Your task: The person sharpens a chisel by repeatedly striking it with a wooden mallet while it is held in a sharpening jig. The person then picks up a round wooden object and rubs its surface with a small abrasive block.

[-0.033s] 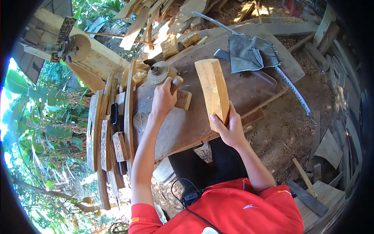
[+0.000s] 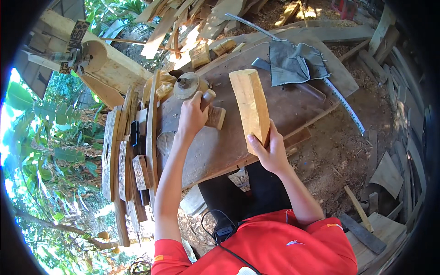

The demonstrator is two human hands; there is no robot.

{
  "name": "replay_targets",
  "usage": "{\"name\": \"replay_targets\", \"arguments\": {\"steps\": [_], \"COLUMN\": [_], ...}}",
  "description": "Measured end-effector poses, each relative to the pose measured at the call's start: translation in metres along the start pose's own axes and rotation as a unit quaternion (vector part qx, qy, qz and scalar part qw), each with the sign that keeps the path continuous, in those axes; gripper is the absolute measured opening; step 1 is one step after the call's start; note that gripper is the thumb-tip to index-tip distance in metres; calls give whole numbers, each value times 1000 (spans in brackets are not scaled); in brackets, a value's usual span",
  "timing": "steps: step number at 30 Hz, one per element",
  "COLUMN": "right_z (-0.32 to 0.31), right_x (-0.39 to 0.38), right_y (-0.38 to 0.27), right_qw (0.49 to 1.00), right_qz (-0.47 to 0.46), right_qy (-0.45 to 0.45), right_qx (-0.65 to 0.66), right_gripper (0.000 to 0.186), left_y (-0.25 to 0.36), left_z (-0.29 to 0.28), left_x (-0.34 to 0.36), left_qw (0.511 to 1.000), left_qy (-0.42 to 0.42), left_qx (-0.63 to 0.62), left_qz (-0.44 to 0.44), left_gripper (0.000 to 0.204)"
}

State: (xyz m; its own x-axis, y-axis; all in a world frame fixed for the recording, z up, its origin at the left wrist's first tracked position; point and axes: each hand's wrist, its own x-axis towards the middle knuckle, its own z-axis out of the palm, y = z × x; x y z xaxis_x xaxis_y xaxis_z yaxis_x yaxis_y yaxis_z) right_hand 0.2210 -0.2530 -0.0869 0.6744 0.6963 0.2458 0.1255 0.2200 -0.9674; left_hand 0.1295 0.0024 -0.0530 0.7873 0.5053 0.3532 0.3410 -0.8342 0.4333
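A squared billet of pale yellow-tan wood [image 2: 250, 107] is held up over the tabletop [image 2: 201, 156], above the middle of its near edge. A broad flat face and a narrower side face are shown, with faint grain and a bit of a rough top end. It's gripped near the bottom by the right hand [image 2: 270, 149]: thumb pressed on the broad face, fingers wrapped round the side, tips hidden behind the wood.

A short wooden handle [image 2: 209, 95] is clutched by the left hand [image 2: 193, 117], fingers curled in; how they close underneath can't be told. A wooden block [image 2: 215, 118] is seen just below, though whether it's joined to the handle can't be made out.

Near the far left corner a round metal piece [image 2: 188, 86] is set. Toward the far right, a grey cloth [image 2: 288, 64] is draped over a measuring strip [image 2: 346, 106], so the strip's middle is covered; its end is left hanging past the right edge. Planks [image 2: 152, 137] are lined up along the left edge.

The billet's long axis is aimed from the near edge to the far edge, top end tipped slightly left.
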Motion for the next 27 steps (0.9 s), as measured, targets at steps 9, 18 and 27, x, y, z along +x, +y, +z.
{"name": "replay_targets", "arguments": {"steps": [9,18,27], "right_z": [0,-2,2], "right_x": [1,2,1], "right_y": [-3,1,-6], "right_qw": [1000,1000,1000], "right_qz": [14,-1,8], "right_qy": [-5,4,-11], "right_qx": [5,-18,-6], "right_gripper": [39,39,39], "left_y": [16,32,6], "left_z": [-30,-71,-29], "left_x": [-7,-28,-44], "left_qw": [998,987,997], "left_qy": [49,-37,27], "left_qx": [39,113,-2], "left_qz": [-9,-104,-78], "left_gripper": [27,23,41]}}
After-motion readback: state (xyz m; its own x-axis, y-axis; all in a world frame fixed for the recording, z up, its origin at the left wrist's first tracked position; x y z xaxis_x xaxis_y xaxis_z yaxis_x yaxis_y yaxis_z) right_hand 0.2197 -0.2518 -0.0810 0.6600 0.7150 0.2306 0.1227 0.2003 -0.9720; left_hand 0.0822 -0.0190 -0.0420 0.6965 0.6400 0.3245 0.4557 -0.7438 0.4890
